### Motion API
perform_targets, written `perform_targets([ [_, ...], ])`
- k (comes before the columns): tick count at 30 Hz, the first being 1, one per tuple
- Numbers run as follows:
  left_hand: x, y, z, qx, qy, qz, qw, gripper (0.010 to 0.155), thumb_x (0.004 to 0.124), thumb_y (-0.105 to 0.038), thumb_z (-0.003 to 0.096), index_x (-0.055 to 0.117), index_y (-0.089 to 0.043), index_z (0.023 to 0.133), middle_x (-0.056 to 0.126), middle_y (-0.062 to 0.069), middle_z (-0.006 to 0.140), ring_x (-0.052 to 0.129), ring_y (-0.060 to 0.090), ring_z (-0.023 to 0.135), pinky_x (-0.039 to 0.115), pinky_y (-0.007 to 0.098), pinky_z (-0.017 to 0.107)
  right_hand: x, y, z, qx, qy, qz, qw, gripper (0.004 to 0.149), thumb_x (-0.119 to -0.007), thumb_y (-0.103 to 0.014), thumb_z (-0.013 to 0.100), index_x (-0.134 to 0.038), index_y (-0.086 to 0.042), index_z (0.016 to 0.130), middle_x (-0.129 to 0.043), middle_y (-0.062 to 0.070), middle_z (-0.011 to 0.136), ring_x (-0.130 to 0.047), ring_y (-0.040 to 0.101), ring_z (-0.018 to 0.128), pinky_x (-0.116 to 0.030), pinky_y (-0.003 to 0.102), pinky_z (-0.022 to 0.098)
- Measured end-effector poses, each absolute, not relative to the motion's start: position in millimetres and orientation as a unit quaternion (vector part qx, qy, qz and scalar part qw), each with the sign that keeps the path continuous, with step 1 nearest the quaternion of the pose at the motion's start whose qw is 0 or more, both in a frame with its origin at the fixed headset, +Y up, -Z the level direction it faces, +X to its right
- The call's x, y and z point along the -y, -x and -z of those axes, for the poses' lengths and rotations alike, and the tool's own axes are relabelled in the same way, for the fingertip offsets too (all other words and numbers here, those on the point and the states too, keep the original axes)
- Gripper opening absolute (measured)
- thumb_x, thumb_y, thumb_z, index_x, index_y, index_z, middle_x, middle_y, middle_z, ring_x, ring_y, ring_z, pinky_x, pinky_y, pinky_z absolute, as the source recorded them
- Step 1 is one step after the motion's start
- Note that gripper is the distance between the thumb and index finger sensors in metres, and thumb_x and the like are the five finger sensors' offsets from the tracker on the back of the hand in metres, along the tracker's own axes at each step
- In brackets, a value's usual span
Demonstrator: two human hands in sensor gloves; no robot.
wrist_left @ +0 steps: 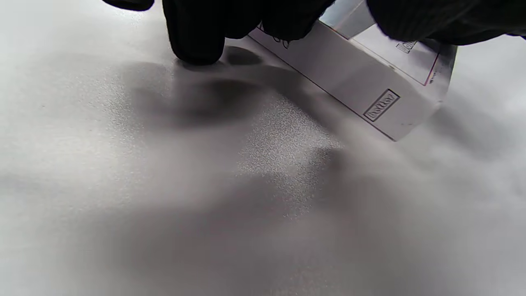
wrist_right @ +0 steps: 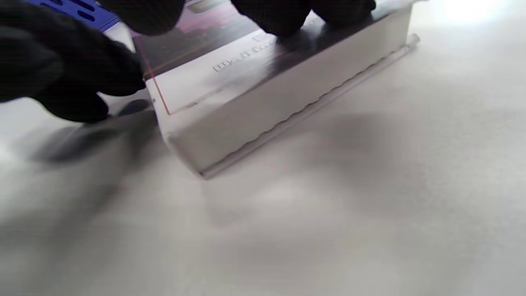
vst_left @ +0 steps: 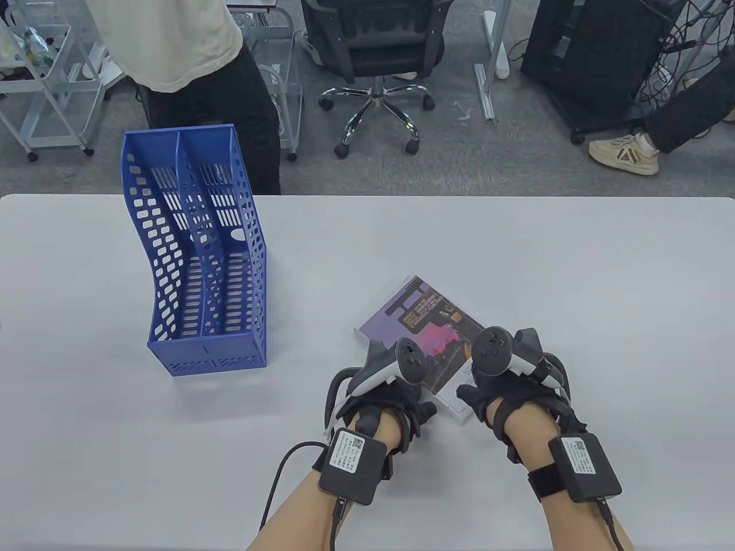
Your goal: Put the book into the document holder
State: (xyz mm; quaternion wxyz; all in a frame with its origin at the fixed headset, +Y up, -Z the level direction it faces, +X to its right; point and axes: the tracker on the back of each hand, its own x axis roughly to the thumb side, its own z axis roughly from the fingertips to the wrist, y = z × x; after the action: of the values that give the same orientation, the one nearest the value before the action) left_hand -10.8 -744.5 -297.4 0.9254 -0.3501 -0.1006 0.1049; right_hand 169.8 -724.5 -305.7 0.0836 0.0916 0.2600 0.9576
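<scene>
Hands first: my left hand [vst_left: 396,396] and right hand [vst_left: 505,384] rest gloved fingers on the near corners of the book [vst_left: 422,327], pressing its cover, I judge to lift it; a closed grip I cannot confirm. It lies flat on the counter [vst_left: 517,258], well apart from the blue document holder [vst_left: 198,258], upright to the left. Cover and spine writing is too blurred to read.

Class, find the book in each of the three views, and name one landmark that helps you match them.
Table view: the book lies flat, lower centre, right of the blue document holder.
Left wrist view: top right, a white corner under gloved fingers.
Right wrist view: upper centre, cover and page edge.
Shared landmark: the white table beneath it.
</scene>
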Motion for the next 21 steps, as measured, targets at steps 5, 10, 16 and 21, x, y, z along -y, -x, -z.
perform_targets([
  [5,750,19,305,0.078,0.339,-0.102,0.932,0.079,0.064,-0.065,0.0413,0.042,-0.025,0.106,0.039,0.004,0.115,0.06,0.032,0.107,0.045,0.059,0.075,721,-148,293,-0.287,-0.123,-0.947,0.071,0.072,-0.068,-0.051,0.046,-0.058,0.006,0.091,-0.058,0.039,0.093,-0.042,0.06,0.089,-0.044,0.075,0.056],
  [10,761,29,316,0.063,0.324,-0.124,0.936,0.081,0.064,-0.065,0.0413,0.035,-0.027,0.107,0.032,0.001,0.116,0.047,0.031,0.11,0.04,0.059,0.076,715,-132,284,-0.302,-0.16,-0.935,0.098,0.071,-0.067,-0.051,0.047,-0.064,0.006,0.089,-0.064,0.038,0.09,-0.049,0.059,0.089,-0.048,0.075,0.056],
  [16,764,30,316,0.064,0.322,-0.12,0.937,0.08,0.064,-0.064,0.0414,0.034,-0.029,0.107,0.03,0.0,0.116,0.043,0.03,0.111,0.038,0.06,0.076,710,-139,288,-0.278,-0.161,-0.939,0.127,0.07,-0.067,-0.052,0.047,-0.065,0.005,0.088,-0.071,0.036,0.089,-0.057,0.059,0.088,-0.052,0.074,0.056],
  [21,759,32,315,0.064,0.321,-0.144,0.934,0.08,0.064,-0.064,0.0414,0.036,-0.028,0.107,0.033,0.002,0.116,0.047,0.032,0.111,0.04,0.06,0.076,701,-163,300,-0.176,-0.126,-0.965,0.151,0.072,-0.067,-0.052,0.046,-0.056,0.003,0.092,-0.064,0.035,0.095,-0.057,0.063,0.087,-0.054,0.075,0.055],
])
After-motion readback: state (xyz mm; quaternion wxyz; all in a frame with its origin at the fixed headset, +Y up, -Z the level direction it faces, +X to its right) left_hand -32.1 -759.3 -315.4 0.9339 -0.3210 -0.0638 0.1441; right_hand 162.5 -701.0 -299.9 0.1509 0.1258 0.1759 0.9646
